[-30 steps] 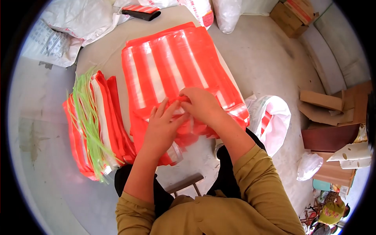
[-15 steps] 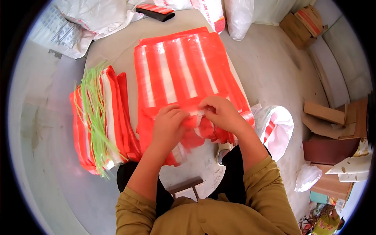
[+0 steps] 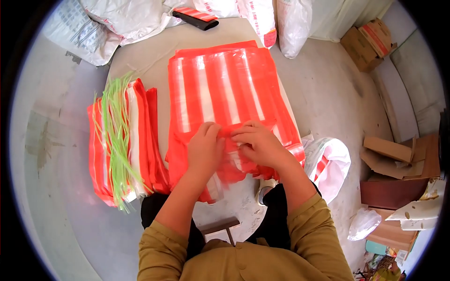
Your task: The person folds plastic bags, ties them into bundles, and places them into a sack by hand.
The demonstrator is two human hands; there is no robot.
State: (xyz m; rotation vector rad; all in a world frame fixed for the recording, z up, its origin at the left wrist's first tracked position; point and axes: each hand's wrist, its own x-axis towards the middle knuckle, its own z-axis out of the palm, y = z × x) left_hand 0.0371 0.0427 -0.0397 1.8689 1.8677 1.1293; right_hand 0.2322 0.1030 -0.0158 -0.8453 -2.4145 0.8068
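Observation:
A stack of red-and-white striped plastic sheets (image 3: 220, 84) lies on the table (image 3: 140, 56) in front of me. At its near edge, my left hand (image 3: 205, 146) is closed on the folded red plastic. Close beside it on the right, my right hand (image 3: 258, 143) pinches the same near edge, fingers curled. Loose red plastic hangs below both hands, partly blurred. On the left stands a folded striped pile (image 3: 145, 136), with light green strips (image 3: 116, 136) draped over it.
White sacks (image 3: 126, 18) line the far edge, near a black-and-striped roll (image 3: 196, 18). An open white bag (image 3: 335, 164) stands right of the table. Cardboard boxes (image 3: 398, 154) are at the right. A stool (image 3: 220, 227) is below me. Part of another person (image 3: 389, 274) shows at lower right.
Both hands have closed in on the near edge of the stack, the left one now with its fingers curled. The whole view has shifted, so the table appears lower and further right.

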